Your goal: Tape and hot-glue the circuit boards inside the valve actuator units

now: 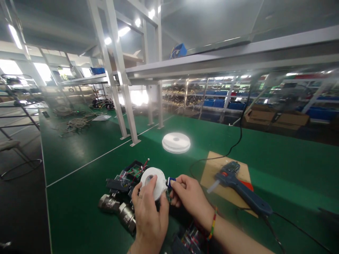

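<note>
My left hand point(149, 211) grips a white roll of tape point(160, 180), fingers over its face and thumb along its lower edge. At the roll's right side, my right hand point(192, 195) pinches a small blue piece point(172, 180) with a white edge; its exact kind does not show. A bit of green, perhaps a circuit board, shows below those right fingers. Left of the roll lies an opened black housing with a green circuit board point(135, 170) and red and white wires. Metal valve bodies point(126, 215) lie in front of it.
A blue glue gun point(239, 188) rests on a cardboard piece point(212, 169) at the right, with its black cord across the green table. White round rolls point(176, 141) lie farther back. Metal posts point(127, 102) hold up a shelf point(212, 58). More wired black parts point(189, 240) sit near the front.
</note>
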Available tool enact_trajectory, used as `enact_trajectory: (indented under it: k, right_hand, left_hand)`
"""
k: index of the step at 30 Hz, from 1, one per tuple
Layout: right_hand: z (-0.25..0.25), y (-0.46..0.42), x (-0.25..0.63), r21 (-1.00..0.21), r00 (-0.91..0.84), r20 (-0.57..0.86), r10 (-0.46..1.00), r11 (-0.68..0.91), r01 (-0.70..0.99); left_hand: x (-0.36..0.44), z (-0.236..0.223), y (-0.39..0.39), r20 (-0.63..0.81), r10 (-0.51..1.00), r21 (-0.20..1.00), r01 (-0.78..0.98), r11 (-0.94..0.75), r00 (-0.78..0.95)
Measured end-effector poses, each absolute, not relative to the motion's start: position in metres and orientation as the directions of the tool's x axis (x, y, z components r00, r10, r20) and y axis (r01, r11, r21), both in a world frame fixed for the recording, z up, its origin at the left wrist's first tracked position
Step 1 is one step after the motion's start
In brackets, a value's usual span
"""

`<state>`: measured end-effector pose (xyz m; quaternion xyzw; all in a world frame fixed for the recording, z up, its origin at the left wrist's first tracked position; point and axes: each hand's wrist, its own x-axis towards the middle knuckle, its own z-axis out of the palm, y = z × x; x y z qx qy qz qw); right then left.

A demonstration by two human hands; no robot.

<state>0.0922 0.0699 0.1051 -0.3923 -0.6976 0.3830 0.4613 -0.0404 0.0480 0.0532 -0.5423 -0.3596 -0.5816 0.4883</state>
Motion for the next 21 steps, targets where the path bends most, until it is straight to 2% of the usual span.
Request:
enact_trajectory:
  k: [2,4,6,9,14,17,19,21]
  right_hand:
    - [0.104,0.075,0.097,-0.916,-0.272,0.323,0.906,0.372,0.148]
    - [0.104,0.079,0.105,-0.883,-0.330,0.365,0.871,0.435,0.173]
    - [0.106,0.082,0.113,-0.733,-0.429,0.459,0.778,0.604,0.313]
    - [0.112,0.086,0.122,-0.388,-0.586,0.481,0.652,0.758,0.524]
    - [0.118,0.099,0.125,-0.086,-0.676,0.381,0.630,0.753,0.653]
    - [0.115,0.106,0.124,0.095,-0.715,0.333,0.614,0.733,0.673]
    - [0.112,0.108,0.122,0.162,-0.737,0.319,0.595,0.732,0.662]
    - [0.110,0.109,0.120,0.179,-0.750,0.313,0.583,0.739,0.650]
  left_hand:
    - [-0.044,0.052,0.046,0.976,-0.215,-0.081,0.946,-0.312,0.013]
    - [-0.048,0.052,0.046,0.976,-0.204,0.000,0.938,-0.348,-0.076]
    - [-0.052,0.053,0.048,0.972,-0.153,0.112,0.920,-0.375,-0.181]
    - [-0.057,0.055,0.051,0.955,-0.071,0.237,0.885,-0.401,-0.288]
    - [-0.056,0.055,0.053,0.957,-0.062,0.231,0.873,-0.430,-0.284]
    - [-0.055,0.055,0.051,0.961,-0.081,0.208,0.887,-0.412,-0.263]
    - [-0.055,0.055,0.050,0.965,-0.083,0.200,0.899,-0.389,-0.250]
    - [-0.054,0.056,0.049,0.967,-0.077,0.200,0.907,-0.370,-0.245]
